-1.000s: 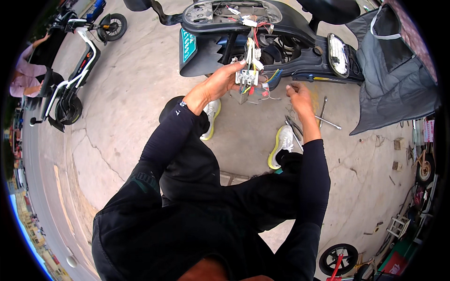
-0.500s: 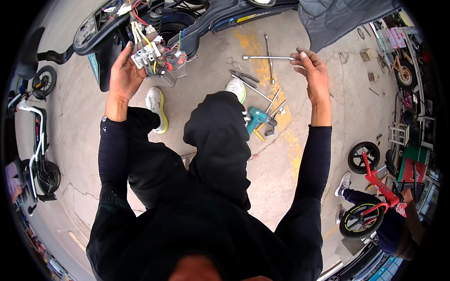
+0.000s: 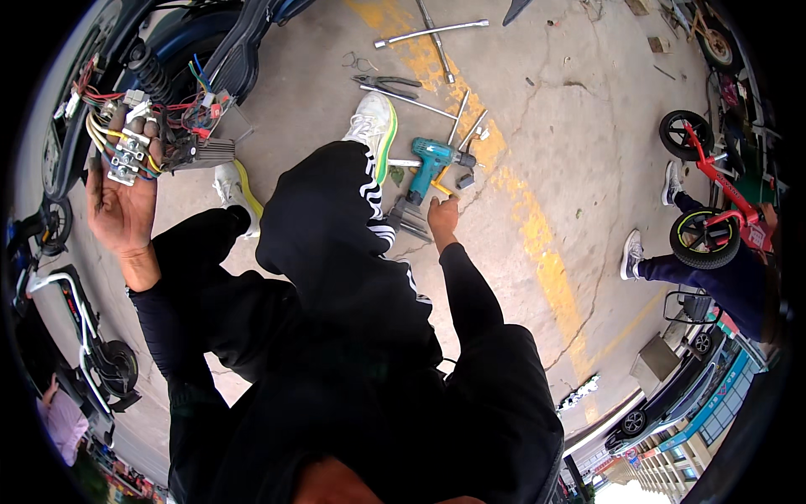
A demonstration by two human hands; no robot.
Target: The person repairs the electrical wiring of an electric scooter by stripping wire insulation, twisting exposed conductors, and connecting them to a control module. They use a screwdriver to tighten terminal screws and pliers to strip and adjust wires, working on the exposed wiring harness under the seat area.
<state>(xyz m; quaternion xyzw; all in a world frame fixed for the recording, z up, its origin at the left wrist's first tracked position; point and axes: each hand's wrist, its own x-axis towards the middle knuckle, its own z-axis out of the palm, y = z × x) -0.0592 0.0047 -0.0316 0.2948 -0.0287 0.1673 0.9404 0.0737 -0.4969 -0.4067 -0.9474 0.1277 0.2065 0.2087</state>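
Note:
My left hand [image 3: 124,206] is raised palm up at the left, its fingers curled behind a terminal block [image 3: 128,158] with metal screws and yellow, white and blue wires. Low over the floor, my right hand [image 3: 443,220] has bent fingers at the end of a yellow handle [image 3: 443,188]; their tips are partly hidden. That handle lies against a teal cordless drill [image 3: 430,158]. Beyond the drill lie pliers [image 3: 388,85] and several metal rods. Two socket wrenches cross farther away, one long wrench [image 3: 432,34] lying over or under a shorter wrench [image 3: 460,30].
An opened scooter [image 3: 227,63] with loose wiring and a finned metal box [image 3: 200,154] stands at the far left. A parked white-framed scooter [image 3: 71,336] is at left. At right, a person's leg [image 3: 672,262] is beside a red small bike [image 3: 714,181].
My right hand has let go of the socket wrench, now on the floor crossing another, and has come down beside the drill. The view has shifted right; my left hand still holds the terminal block.

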